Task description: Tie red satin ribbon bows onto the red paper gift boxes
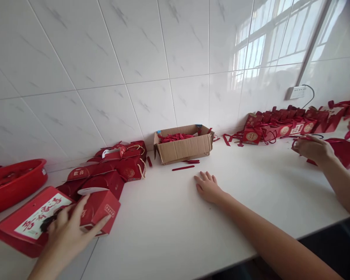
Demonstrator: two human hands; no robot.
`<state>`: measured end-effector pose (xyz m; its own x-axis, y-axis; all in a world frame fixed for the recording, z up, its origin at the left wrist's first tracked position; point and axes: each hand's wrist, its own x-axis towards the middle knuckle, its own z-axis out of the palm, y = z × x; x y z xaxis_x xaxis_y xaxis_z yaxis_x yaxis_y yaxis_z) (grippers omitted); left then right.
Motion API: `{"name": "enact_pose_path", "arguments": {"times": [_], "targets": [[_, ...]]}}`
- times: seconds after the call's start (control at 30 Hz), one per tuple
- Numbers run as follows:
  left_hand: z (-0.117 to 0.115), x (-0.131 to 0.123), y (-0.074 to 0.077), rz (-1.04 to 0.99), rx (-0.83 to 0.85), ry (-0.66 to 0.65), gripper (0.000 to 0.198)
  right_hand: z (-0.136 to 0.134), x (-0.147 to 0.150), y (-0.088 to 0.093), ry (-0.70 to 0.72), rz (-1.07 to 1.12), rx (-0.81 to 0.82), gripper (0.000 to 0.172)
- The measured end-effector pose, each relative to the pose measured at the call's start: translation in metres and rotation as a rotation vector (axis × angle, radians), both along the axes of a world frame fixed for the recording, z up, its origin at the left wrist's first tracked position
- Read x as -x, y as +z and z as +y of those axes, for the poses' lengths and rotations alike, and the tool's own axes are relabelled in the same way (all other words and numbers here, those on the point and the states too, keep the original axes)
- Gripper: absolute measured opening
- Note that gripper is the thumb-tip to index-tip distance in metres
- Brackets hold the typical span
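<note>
My left hand (68, 229) is around a small red gift box (112, 206), with the thumb along its near side and the fingers over its top. Just left of that hand lies a larger red box (14, 229) with a white panel of dark lettering and something dark on it. Behind them, more red gift boxes (105, 179) are packed together, some with cream cord handles. My right hand (207, 187) rests palm down on the white table (160, 217), fingers apart, holding nothing. Beyond it lie thin red strips (183, 168).
A cardboard box (186, 151) of red ribbons stands by the tiled wall. At far left is a red basin (20, 186). On the right, a co-worker's hand (315, 149) works near a red bag (342, 153). Rows of red boxes (252, 134) stand behind, below a wall socket (296, 92).
</note>
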<state>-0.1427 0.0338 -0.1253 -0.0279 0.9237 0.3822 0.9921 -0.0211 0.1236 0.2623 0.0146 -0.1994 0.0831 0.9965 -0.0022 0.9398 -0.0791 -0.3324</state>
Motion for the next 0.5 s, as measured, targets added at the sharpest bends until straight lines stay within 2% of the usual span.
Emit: {"name": "enact_pose_path", "arguments": {"times": [0.1, 0.17, 0.23, 0.27, 0.4, 0.5], "targets": [[-0.003, -0.021, -0.003, 0.075, -0.095, -0.097, 0.064, -0.001, 0.001, 0.000, 0.002, -0.003, 0.003, 0.050], [-0.004, -0.035, -0.013, 0.000, -0.183, -0.232, 0.073, 0.000, 0.001, -0.001, -0.004, -0.003, 0.003, 0.051], [-0.007, -0.055, -0.028, -0.143, -0.283, -0.377, 0.090, 0.000, 0.001, -0.003, -0.010, -0.005, 0.002, 0.051], [-0.010, -0.067, -0.035, -0.225, -0.310, -0.420, 0.093, 0.001, 0.002, -0.003, -0.013, -0.007, 0.001, 0.051], [-0.016, -0.115, -0.055, -0.416, -0.223, -0.712, 0.090, 0.002, 0.002, -0.005, -0.020, -0.018, -0.003, 0.051], [0.002, -0.140, -0.060, -0.499, -0.010, -0.941, 0.080, 0.001, 0.003, -0.005, -0.029, -0.027, -0.020, 0.051]]}}
